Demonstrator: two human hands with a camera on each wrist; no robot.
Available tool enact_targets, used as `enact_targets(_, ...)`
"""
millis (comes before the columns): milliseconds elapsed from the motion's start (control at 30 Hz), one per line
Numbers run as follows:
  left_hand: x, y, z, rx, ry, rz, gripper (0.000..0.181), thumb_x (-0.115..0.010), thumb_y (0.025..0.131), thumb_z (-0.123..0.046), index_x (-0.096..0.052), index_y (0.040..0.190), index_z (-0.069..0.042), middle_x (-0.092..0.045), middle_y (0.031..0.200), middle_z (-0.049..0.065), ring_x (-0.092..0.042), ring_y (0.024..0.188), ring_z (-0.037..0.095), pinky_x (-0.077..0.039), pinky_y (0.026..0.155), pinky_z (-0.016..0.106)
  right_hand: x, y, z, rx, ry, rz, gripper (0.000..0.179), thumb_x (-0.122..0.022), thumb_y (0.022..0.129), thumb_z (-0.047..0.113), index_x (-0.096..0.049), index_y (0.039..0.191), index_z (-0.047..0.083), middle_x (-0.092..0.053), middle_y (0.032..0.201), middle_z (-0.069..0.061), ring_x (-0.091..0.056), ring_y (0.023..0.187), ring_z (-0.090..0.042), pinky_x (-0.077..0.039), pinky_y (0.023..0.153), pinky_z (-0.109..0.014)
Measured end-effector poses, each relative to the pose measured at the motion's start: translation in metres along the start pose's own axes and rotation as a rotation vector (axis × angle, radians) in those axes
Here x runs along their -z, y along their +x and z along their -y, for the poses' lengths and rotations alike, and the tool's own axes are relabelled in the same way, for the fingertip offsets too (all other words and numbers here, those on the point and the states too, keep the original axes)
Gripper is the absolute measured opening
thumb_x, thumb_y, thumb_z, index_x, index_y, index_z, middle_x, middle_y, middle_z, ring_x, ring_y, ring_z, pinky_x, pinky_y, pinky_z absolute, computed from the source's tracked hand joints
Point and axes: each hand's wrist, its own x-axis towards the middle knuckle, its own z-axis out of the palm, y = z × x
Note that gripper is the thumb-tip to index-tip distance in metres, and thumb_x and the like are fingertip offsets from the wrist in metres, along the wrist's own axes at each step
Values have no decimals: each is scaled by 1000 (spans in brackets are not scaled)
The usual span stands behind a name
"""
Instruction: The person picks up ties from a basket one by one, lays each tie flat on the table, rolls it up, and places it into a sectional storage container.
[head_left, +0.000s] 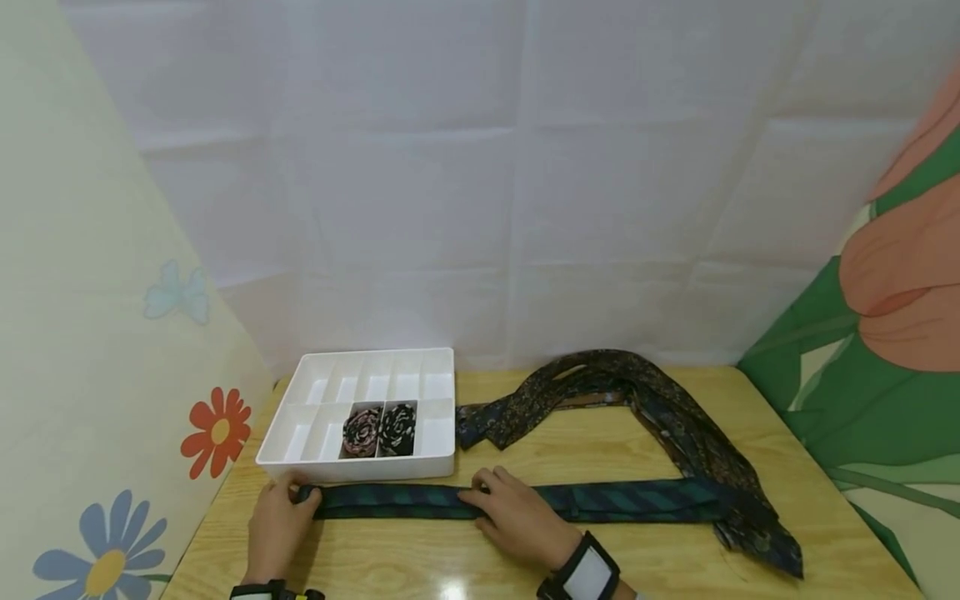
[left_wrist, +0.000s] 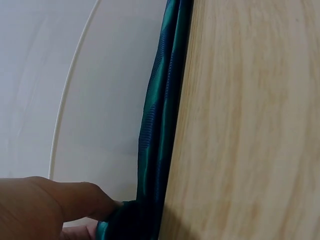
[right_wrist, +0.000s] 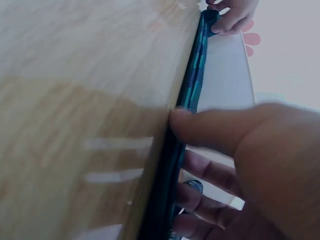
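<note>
A green and dark-blue striped necktie (head_left: 630, 500) lies folded lengthwise along the table, in front of the white tray. My left hand (head_left: 279, 521) pinches its left end, where a small curled part shows at the fingertips in the left wrist view (left_wrist: 122, 220). Farther right, my right hand (head_left: 517, 512) straddles the strip, thumb (right_wrist: 210, 127) on the near edge and fingers on the far edge. Beneath the tie's right end lies a dark patterned necktie heap (head_left: 697, 425), partly covered there.
The white divided tray (head_left: 431, 467) stands at the back left against the cloth wall. Two of its front compartments hold rolled ties, a pinkish one (head_left: 362, 433) and a black-and-white one (head_left: 397, 429). Floral cloths flank the wooden table (head_left: 390, 558).
</note>
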Motion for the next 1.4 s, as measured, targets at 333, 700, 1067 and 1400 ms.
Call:
enact_targets(333,-1,3,-3,-12,-70,11,40,-76,87,-8,-52,110,13,-60,102,32,-59,96,44,-49,84,57,-1,12,6,10,34,11,34,-74,100,20,-72,134,24,-60,110,8,-51,88,-1,-48,73,-20)
enact_targets(700,-12,-10,-12,-113,-91,-58,39,-88,82,-8,-53,96,3,-51,97,23,-53,91,38,-44,74,46,-3,20,19,-16,75,86,39,-72,102,29,-68,141,26,-60,107,9,-48,82,2,-45,67,-20)
enact_targets(1067,-18,-13,-12,-141,-117,-68,24,-73,90,-9,-63,102,9,-59,95,23,-58,89,35,-47,76,47,-2,24,19,-38,81,110,36,-73,102,29,-70,137,28,-60,106,10,-49,83,2,-45,69,-21)
enact_targets(1400,-24,-17,-17,-113,-78,-47,36,-79,87,-17,-56,105,4,-59,92,19,-60,85,34,-48,74,50,-7,32,24,49,42,79,39,-69,104,29,-66,143,25,-62,126,4,-58,105,-5,-52,79,-22)
